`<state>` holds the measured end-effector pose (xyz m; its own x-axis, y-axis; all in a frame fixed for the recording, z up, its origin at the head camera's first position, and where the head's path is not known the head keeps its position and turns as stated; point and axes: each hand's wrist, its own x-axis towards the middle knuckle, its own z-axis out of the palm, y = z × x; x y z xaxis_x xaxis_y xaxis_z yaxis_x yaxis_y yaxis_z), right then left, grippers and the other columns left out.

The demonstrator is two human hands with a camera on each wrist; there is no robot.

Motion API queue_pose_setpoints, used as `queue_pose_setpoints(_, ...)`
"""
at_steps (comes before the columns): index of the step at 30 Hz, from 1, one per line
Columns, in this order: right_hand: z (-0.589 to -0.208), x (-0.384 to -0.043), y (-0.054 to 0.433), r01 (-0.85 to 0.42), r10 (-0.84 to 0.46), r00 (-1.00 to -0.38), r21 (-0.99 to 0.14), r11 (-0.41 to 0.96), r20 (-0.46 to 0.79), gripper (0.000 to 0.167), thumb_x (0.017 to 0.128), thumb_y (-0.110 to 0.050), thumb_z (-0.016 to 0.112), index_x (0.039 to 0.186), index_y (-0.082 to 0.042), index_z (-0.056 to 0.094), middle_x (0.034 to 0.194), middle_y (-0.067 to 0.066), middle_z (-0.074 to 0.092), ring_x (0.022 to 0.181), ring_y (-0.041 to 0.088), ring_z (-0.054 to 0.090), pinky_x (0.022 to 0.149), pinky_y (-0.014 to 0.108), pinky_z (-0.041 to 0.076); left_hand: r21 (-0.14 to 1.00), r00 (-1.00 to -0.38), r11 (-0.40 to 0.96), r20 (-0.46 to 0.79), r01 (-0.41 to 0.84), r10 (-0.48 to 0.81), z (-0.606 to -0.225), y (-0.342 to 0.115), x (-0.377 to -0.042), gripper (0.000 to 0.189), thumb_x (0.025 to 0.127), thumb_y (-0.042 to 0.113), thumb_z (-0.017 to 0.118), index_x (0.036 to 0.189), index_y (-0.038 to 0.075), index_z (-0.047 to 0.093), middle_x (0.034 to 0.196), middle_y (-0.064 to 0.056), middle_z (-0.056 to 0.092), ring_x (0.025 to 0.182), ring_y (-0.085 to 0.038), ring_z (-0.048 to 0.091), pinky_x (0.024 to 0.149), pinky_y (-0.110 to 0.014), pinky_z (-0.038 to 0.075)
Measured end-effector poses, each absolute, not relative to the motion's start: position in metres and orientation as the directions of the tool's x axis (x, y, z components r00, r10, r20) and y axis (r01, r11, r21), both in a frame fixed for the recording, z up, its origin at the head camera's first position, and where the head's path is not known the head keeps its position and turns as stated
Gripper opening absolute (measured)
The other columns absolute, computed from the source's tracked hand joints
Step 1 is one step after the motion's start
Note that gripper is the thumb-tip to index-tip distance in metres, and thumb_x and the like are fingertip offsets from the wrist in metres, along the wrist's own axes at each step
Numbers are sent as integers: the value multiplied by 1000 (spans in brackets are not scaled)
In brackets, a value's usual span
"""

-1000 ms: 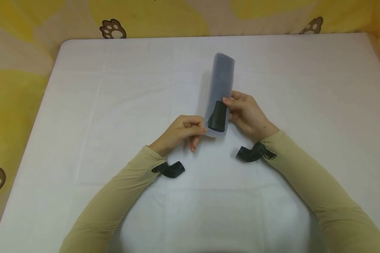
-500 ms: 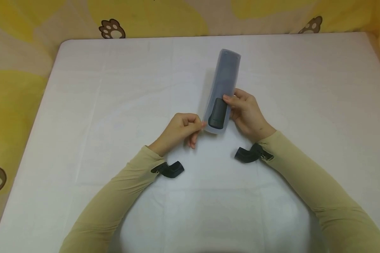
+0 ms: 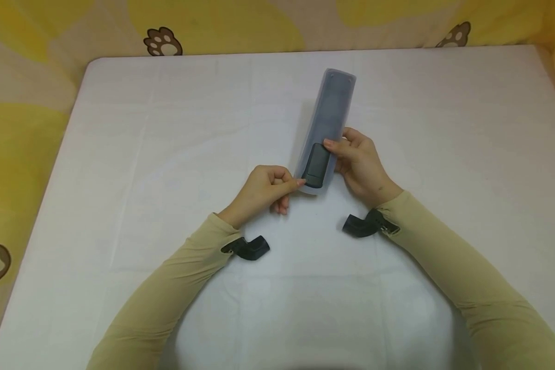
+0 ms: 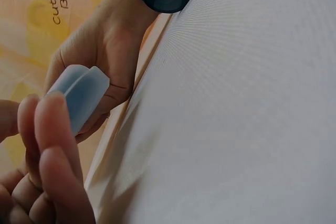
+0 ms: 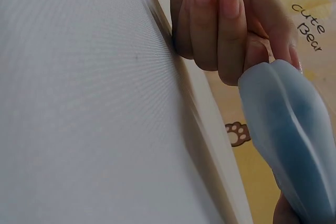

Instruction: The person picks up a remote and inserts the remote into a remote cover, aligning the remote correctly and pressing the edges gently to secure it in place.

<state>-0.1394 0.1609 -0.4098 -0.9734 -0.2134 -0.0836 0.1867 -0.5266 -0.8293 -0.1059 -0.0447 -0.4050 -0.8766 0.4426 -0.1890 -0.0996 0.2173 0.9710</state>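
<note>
A long remote control in a translucent bluish sleeve [image 3: 330, 108] is held up off the table, its far end leaning right. A dark panel [image 3: 316, 164] shows at its near end. My right hand [image 3: 363, 162] grips the right side, with the thumb on top near the panel and other fingers underneath, mostly hidden. My left hand [image 3: 265, 190] pinches the near left corner of the sleeve, thumb on top beside the panel. In the right wrist view, the left hand [image 5: 226, 30] has its fingers curled at the sleeve's end [image 5: 289, 119].
A white table [image 3: 166, 144] lies under both hands. Dark curved camera mounts sit at the left wrist [image 3: 247, 248] and right wrist [image 3: 367, 224]. Yellow patterned cloth [image 3: 240, 25] with paw prints hangs along the table's back and left sides.
The sleeved remote's far end has swung to the right and a little away. My right hand has shifted slightly with it. The left thumb has slid further onto the near left corner.
</note>
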Motion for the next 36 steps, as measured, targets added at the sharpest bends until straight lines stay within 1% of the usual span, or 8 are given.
queue_pose_setpoints(8, -409, -139, 160, 188, -207, -974, -830, -525, -90, 25, 89, 10, 56, 112, 3, 50, 79, 7, 68, 74, 15, 67, 65, 29, 56, 971, -869, 218, -194, -102, 455, -405, -45, -107, 24, 92, 13, 62, 77, -5, 59, 50, -5, 56, 45, -15, 56, 43, -24, 46)
queue_pose_setpoints(12, -410, -139, 159, 181, -203, -976, -836, -518, -85, 24, 89, 11, 55, 112, 3, 50, 78, 7, 69, 73, 15, 67, 63, 29, 56, 970, -880, 217, -198, -111, 432, -407, -46, -106, 24, 88, 15, 68, 76, -4, 62, 50, -7, 57, 44, -16, 57, 42, -25, 47)
queue_pose_setpoints(15, -412, -140, 158, 179, -206, -975, -836, -519, -81, 27, 88, 10, 58, 112, 3, 50, 80, 8, 69, 75, 16, 68, 64, 30, 56, 967, -892, 227, -204, -119, 403, -409, -45, -106, 23, 84, 17, 73, 76, -4, 64, 51, -9, 59, 44, -17, 58, 42, -26, 48)
queue_pose_setpoints(17, -413, -140, 158, 176, -208, -975, -835, -521, -76, 30, 87, 9, 60, 114, 3, 49, 83, 8, 69, 77, 17, 67, 65, 30, 56, 965, -897, 231, -208, -123, 390, -411, -45, -105, 23, 83, 17, 73, 76, -3, 65, 52, -8, 61, 44, -17, 59, 43, -27, 49)
queue_pose_setpoints(21, -416, -140, 157, 170, -209, -976, -828, -535, -66, 34, 86, 8, 63, 116, 4, 47, 84, 10, 68, 79, 18, 67, 67, 30, 56, 968, -899, 216, -206, -129, 386, -414, -44, -106, 19, 85, 11, 71, 79, -5, 65, 53, -7, 61, 45, -16, 60, 43, -25, 49)
queue_pose_setpoints(29, -416, -141, 156, 166, -186, -979, -838, -520, -78, 29, 89, 9, 57, 116, 3, 48, 81, 8, 68, 78, 17, 68, 68, 31, 56, 976, -900, 154, -204, -156, 385, -414, -45, -107, 12, 86, 5, 67, 82, -6, 64, 52, -5, 59, 45, -13, 57, 43, -22, 47)
queue_pose_setpoints(36, -419, -140, 156, 146, -168, -983, -848, -510, -68, 27, 89, 9, 57, 113, 2, 49, 81, 7, 69, 74, 16, 67, 65, 28, 55, 987, -893, 124, -146, -102, 426, -419, -46, -107, 13, 87, 5, 67, 81, -6, 62, 51, -6, 58, 47, -15, 58, 45, -23, 47)
